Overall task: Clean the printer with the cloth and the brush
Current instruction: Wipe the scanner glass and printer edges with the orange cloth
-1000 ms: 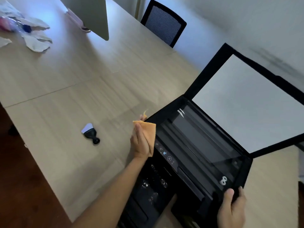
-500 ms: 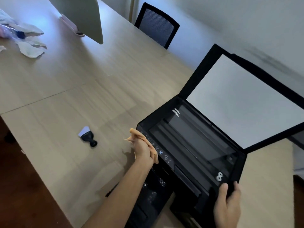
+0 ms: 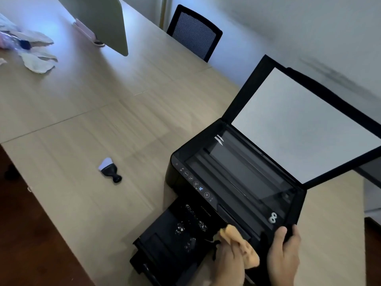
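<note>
A black printer point(image 3: 233, 182) stands on the wooden table point(image 3: 103, 112) with its scanner lid point(image 3: 305, 129) raised, white underside showing. My left hand point(image 3: 228, 263) is closed on an orange cloth point(image 3: 239, 244) and presses it on the printer's front edge, just right of the dusty output tray point(image 3: 175, 234). My right hand point(image 3: 284, 256) grips the printer's near right corner. A small black brush with white bristles point(image 3: 110, 169) lies on the table to the left of the printer, away from both hands.
A monitor's back point(image 3: 103, 23) and a black mesh chair point(image 3: 194, 32) stand at the far side. Crumpled tissues and a bottle point(image 3: 31, 52) lie at the far left. The table's near edge point(image 3: 61, 234) drops to dark floor. A white wall rises behind the printer.
My left hand has swept the cloth from the printer's left corner by the control panel along the front to its near right part. My right hand stays on the corner.
</note>
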The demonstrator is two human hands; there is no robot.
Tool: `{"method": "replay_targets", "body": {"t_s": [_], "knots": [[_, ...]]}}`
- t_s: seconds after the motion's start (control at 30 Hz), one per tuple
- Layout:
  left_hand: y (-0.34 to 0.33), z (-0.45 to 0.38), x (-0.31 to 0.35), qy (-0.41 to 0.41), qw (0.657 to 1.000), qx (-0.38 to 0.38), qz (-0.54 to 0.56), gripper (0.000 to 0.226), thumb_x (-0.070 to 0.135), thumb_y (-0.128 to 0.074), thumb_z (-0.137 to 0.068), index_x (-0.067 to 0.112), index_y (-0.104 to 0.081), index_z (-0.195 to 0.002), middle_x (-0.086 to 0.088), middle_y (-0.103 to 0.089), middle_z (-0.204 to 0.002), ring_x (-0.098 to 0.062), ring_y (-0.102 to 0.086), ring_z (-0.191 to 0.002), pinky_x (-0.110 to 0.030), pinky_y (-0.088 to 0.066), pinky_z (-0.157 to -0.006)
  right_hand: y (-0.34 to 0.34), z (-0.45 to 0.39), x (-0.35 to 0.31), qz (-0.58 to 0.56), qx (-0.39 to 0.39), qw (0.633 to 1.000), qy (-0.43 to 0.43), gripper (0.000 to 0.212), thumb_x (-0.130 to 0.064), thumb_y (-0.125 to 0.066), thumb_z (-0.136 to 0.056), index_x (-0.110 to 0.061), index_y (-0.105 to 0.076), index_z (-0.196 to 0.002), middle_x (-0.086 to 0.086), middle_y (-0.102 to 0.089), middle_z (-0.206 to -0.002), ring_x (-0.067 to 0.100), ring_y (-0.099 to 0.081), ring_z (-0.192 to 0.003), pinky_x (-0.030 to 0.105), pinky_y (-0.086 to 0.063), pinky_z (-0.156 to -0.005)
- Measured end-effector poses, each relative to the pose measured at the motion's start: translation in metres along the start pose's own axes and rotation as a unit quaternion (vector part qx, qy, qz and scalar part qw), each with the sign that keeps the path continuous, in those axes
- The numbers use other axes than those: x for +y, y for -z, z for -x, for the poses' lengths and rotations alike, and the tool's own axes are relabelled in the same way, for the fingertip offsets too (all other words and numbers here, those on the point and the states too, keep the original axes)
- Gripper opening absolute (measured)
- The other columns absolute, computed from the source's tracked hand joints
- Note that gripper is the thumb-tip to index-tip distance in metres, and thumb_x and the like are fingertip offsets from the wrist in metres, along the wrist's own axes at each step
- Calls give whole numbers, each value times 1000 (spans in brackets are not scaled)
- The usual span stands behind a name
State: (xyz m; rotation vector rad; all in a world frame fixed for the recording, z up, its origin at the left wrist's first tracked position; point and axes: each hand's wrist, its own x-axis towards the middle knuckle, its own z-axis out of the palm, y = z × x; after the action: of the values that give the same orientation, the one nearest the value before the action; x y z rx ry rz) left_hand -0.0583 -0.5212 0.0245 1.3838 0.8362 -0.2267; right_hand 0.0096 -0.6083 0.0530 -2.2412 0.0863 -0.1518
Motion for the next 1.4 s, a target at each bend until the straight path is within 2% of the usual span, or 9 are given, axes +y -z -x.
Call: {"method": "replay_targets", "body": {"t_s": [0.13,0.33,0.6,0.8,0.97,1.0,1.1,1.3,1.4], "knots": [[24,25,-3,-91,988,-32,-118,43,38,-25,-100,18,-50,-129,-5,-58,-130,-22,-54,-121,-35,-41,-105,-1,-2,3,14,-20,1000,3,86,-71,-24,-77,-19,-25,-145,11,-36,-152,32,-33,-139,44,-24,-114],[39,15,-25,5,996,-91,-24,41,36,-22,-103,26,-57,-121,6,-61,-105,-13,-57,-112,-30,-42,-105,1,1,3,11,-30,999,-1,77,-63,-27,-85,-18,-22,-147,7,-33,-154,29,-30,-140,44,-25,-115],[32,26,-23,46,990,-98,-88,50,48,-20,-97,29,-54,-128,1,-61,-126,-16,-57,-116,-35,-41,-105,1,1,4,12,-22,1000,2,79,-65,-27,-84,-17,-22,-147,8,-33,-153,28,-30,-140,47,-26,-115],[4,17,-33,139,979,-7,147,54,36,-22,-103,11,-19,-151,-11,-29,-156,-25,-32,-143,-39,-23,-120,0,3,3,10,-27,1000,-5,77,-66,-27,-85,-19,-22,-147,7,-33,-154,27,-31,-140,46,-27,-115],[-42,49,-13,-108,988,92,64,54,53,-22,-99,42,-4,-148,13,-4,-156,-2,-2,-145,-37,-6,-122,4,4,4,-14,-27,1000,-5,78,-68,-26,-85,-21,-23,-147,5,-31,-155,24,-28,-141,42,-23,-116],[-48,51,-17,-161,977,138,-6,61,63,-15,-94,42,3,-149,2,-4,-161,-8,7,-147,-33,-4,-120,5,4,5,-20,-31,999,-4,77,-68,-25,-86,-21,-24,-146,5,-30,-155,24,-28,-142,42,-23,-117],[-49,50,-21,-215,931,165,-244,75,54,-9,-97,2,-33,-145,-28,-27,-152,-37,-5,-147,-41,-7,-116,4,5,6,-28,-30,999,-6,78,-71,-23,-85,-23,-24,-146,5,-31,-154,23,-29,-141,42,-24,-116],[11,11,-1,-447,738,137,-487,59,40,-33,-97,5,-41,-144,-14,-29,-157,-28,-18,-149,-48,-15,-116,3,1,8,-22,-29,999,-6,83,-71,-23,-81,-20,-25,-146,6,-34,-153,25,-33,-139,43,-27,-114],[43,-12,24,-410,748,198,-483,54,35,-28,-100,4,-47,-139,-15,-37,-153,-29,-24,-146,-47,-11,-118,3,1,9,-15,-26,1000,-3,81,-69,-22,-83,-19,-23,-146,5,-32,-154,25,-31,-141,44,-25,-116]]}}
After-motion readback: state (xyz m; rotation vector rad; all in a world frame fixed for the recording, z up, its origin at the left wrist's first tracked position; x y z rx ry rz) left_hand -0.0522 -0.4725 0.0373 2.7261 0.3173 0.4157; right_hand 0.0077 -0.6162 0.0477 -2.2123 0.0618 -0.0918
